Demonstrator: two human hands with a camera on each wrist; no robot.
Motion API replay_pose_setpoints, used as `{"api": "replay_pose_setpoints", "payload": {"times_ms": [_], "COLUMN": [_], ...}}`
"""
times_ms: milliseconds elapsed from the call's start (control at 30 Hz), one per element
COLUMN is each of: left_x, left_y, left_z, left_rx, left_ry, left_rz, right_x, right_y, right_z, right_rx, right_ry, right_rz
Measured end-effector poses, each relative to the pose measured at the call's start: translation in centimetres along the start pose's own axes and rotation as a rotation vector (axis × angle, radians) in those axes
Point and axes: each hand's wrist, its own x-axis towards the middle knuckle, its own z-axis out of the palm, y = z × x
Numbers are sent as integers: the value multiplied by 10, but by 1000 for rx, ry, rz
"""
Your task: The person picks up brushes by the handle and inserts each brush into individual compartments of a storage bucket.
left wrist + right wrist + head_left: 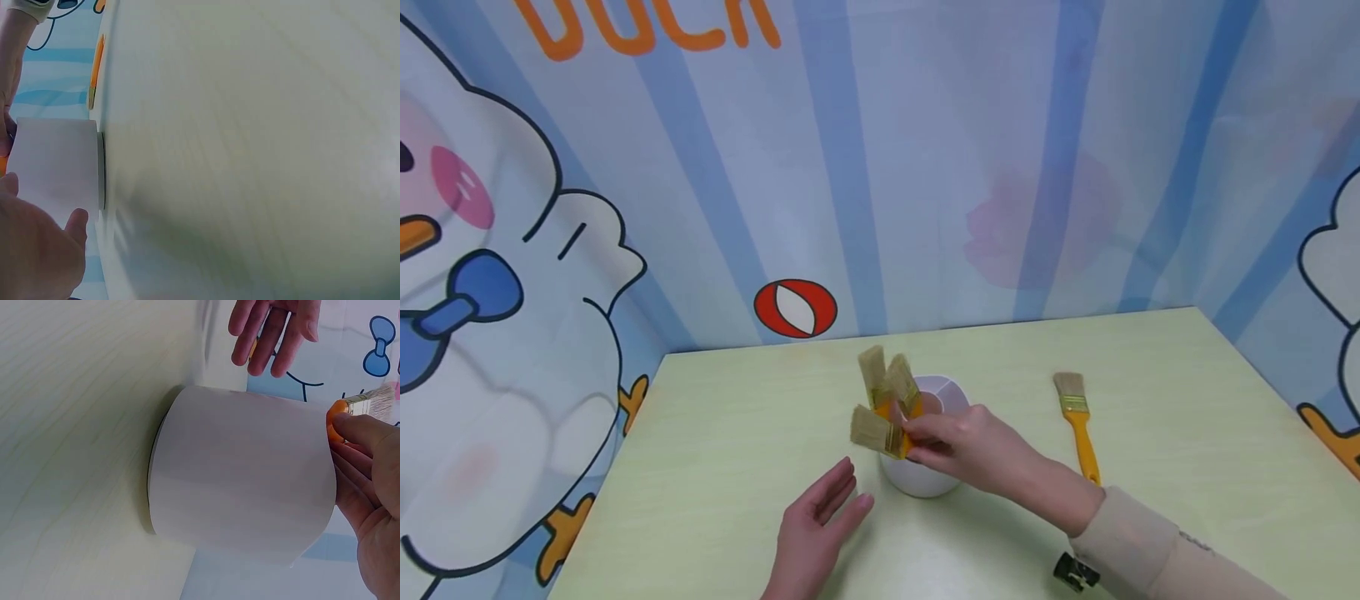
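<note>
nearest, at the lower right, came a pale sleeve (1138, 533), with a small dark object (1077, 572) beside its cuff; what that was could not be told. the left hand (816, 525) was free, its fingers loosely extended and the thumb held apart, just beside the white container (921, 479) but not touching it. the right hand (962, 442) reached in from the right and pinched the orange handle of one paintbrush (872, 429) between thumb and fingers. that paintbrush was at the near left of the container's rim, tilted well over, its pale bristles pointing left.

the container stood upright on the desk (737, 450), round-walled, with dividers showing inside its top. two more brushes (902, 383) stood in it behind the held one, bristles up and leaning; which compartments they were in could not be told. farther right, well apart from the container, a lone brush (1077, 425) lay on the desk with its bristles toward the far edge.

behind the desk hung a blue striped backdrop (910, 125), printed with a white duck (580, 467) at the left, a red and white ball (795, 308) and orange lettering (707, 39) cut off at the top.
</note>
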Motion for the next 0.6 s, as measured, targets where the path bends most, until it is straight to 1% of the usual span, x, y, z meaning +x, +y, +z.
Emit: {"api": "replay_pose_setpoints", "payload": {"times_ms": [100, 200, 433, 600], "left_x": [-4, -9, -19, -25], "left_y": [-1, 0, 3, 4], "left_z": [0, 2, 16, 27], "left_rx": [-10, -24, -58, -108], "left_ry": [-8, -17, -57, -79], "left_rz": [10, -1, -63, -99], "right_x": [0, -1, -8, -16], "right_y": [-1, -2, 0, 7], "right_z": [-3, -8, -25, -36], "right_rx": [-2, 11, 70, 68], "right_ry": [-6, -5, 27, 63], "right_rz": [13, 25, 42, 72]}}
